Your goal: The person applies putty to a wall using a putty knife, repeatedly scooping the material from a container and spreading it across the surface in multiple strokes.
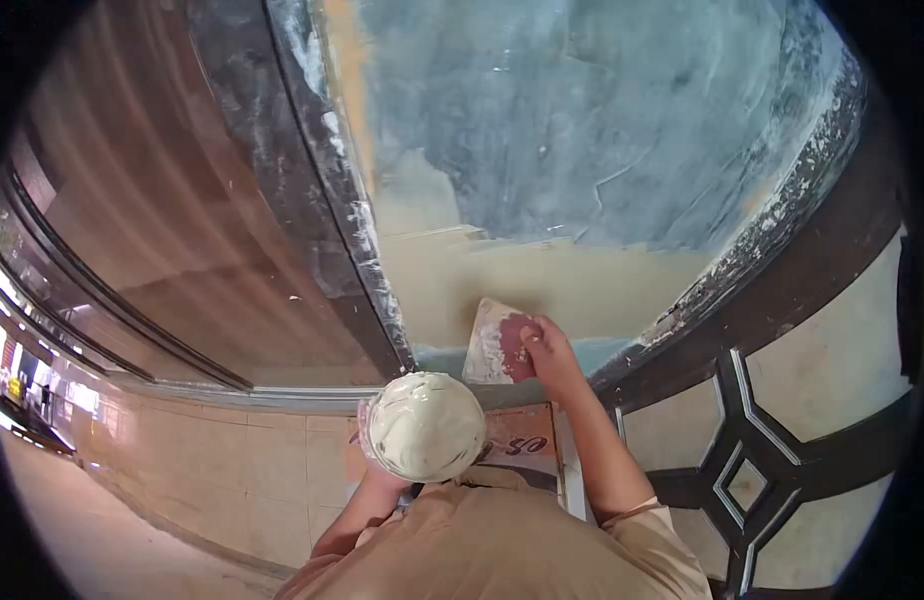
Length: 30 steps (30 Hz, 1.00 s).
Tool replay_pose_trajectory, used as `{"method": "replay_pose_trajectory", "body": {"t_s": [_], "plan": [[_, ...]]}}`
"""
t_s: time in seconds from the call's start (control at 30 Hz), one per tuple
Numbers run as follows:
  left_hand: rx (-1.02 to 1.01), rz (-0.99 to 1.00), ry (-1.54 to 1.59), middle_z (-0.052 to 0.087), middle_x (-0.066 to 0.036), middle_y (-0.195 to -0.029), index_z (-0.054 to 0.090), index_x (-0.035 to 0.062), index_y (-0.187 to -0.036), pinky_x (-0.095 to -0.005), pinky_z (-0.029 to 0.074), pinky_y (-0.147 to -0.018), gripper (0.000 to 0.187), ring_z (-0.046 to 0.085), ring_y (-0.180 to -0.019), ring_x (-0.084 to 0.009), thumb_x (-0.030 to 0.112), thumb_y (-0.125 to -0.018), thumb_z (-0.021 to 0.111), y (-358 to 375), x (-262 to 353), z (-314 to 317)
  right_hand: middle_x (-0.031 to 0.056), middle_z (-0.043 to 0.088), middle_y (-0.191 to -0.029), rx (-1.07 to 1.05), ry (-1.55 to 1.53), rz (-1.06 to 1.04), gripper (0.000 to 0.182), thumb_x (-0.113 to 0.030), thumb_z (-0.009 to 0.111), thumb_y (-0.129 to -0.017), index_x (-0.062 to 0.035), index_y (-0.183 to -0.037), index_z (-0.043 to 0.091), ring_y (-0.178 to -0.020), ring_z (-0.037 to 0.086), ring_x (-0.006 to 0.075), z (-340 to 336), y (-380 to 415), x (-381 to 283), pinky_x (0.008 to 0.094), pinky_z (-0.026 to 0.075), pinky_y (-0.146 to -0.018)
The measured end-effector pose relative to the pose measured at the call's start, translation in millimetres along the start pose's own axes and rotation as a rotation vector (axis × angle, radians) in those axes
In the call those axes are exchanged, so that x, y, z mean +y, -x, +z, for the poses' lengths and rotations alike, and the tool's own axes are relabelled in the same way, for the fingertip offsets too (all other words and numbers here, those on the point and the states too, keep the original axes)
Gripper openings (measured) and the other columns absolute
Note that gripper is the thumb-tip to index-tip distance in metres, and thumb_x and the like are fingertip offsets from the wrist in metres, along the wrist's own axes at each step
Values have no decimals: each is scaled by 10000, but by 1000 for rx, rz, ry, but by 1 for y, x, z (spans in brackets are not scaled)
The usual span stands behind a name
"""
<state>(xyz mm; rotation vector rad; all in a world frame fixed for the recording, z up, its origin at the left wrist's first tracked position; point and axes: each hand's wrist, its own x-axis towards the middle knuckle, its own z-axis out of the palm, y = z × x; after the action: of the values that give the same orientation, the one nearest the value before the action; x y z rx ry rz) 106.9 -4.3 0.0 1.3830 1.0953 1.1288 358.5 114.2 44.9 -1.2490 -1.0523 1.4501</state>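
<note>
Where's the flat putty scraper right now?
In the head view, the flat putty-smeared scraper sits just right of centre, pressed against the tan patch of wall by the right hand, above the round tub of white putty in the left hand.

The only lettering that shows stands on a flat orange-brown cardboard sheet (522,445) lying below the wall, just right of the round container of white putty (426,425). It is printed in dark red and appears upside down from this view; it looks like "OS" or "05", but the container covers its left part, so the full word cannot be read.
</note>
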Motion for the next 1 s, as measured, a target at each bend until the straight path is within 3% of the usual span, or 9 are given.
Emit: {"method": "replay_pose_trajectory", "body": {"t_s": [0.07, 0.13, 0.2, 0.23, 0.47, 0.7, 0.77, 0.8, 1.0], "plan": [[49, -116, 1065, 429, -99, -1447, 379, 147, -1438, -530, 339, -1086, 709, 447, -1289, -301, 618, -945, 185, 1, -12, -17, 18, 568, -857, -38, 157, -360, 243, -168, 555, -961, -2, -1135, 525, -807, 547, 85, 3, 7, -8, 277, 478, -662], [97, -99, 953, 427, -99, -1448, 387, 179, -1437, -563, 347, -1068, 748, 443, -1290, -325, 676, -913, 191, -2, -2, -28, 53, 595, -868, 27, 361, -340, 160, -120, 555, -934, -26, -1063, 547, -772, 584, 142, 11, 26, -30, 296, 479, -669], [55, -177, 1300, 411, -97, -1456, 341, 183, -1458, -551, 356, -1065, 801, 409, -1318, -334, 722, -896, 152, -2, 28, -40, 89, 634, -919, 58, 701, -904, 103, -78, 597, -886, -48, -985, 591, -872, 615, 184, 29, 40, -48, 305, 498, -751], [27, -161, 1268, 370, -106, -1481, 311, 182, -1470, -571, 347, -1063, 844, 393, -1329, -342, 760, -867, 186, -2, 27, -46, 137, 640, -983, 73, 719, -1035, 207, 0, 632, -772, -72, -966, 627, -934, 632, 296, 39, 43, -51, 368, 502, -811], [-150, -162, 1391, 334, -123, -1500, 308, 178, -1475, -587, 331, -1070, 921, 383, -1332, -373, 813, -821, 172, 0, 58, -75, 111, 618, -1131, -48, 973, -1255, 354, -12, 694, -641, -99, -984, 676, -980, 617, 346, 75, 61, -62, 411, 517, -843], [-484, 122, 1630, 327, -124, -1503, 289, 185, -1484, -588, 304, -1088, 895, 357, -1349, -376, 797, -834, 218, -6, 63, -96, 106, 645, -993, -191, 972, -1084, 266, -53, 700, -716, -67, -967, 616, -903, 615, 312, 100, 74, -101, 380, 491, -766], [-101, -118, 1414, 330, -104, -1506, 311, 196, -1477, -585, 305, -1089, 835, 363, -1348, -357, 758, -865, 226, -2, 53, -102, 110, 636, -963, -229, 1024, -900, 258, -75, 700, -742, -63, -981, 602, -879, 607, 318, 120, 80, -125, 384, 483, -749], [-108, -123, 1420, 330, -104, -1506, 311, 196, -1477, -585, 305, -1089, 835, 363, -1348, -357, 758, -865, 226, -1, 53, -103, 114, 628, -933, -258, 1063, -716, 254, -96, 699, -768, -59, -994, 588, -854, 600, 323, 128, 79, -133, 388, 475, -732], [-138, -108, 1730, 401, -85, -1472, 379, 182, -1449, -550, 318, -1091, 762, 387, -1341, -320, 699, -904, 250, 4, 34, -101, 158, 623, -828, -401, 1220, -715, 275, -204, 659, -860, -60, -1062, 542, -777, 611, 350, 157, 50, -135, 402, 481, -676]]}}
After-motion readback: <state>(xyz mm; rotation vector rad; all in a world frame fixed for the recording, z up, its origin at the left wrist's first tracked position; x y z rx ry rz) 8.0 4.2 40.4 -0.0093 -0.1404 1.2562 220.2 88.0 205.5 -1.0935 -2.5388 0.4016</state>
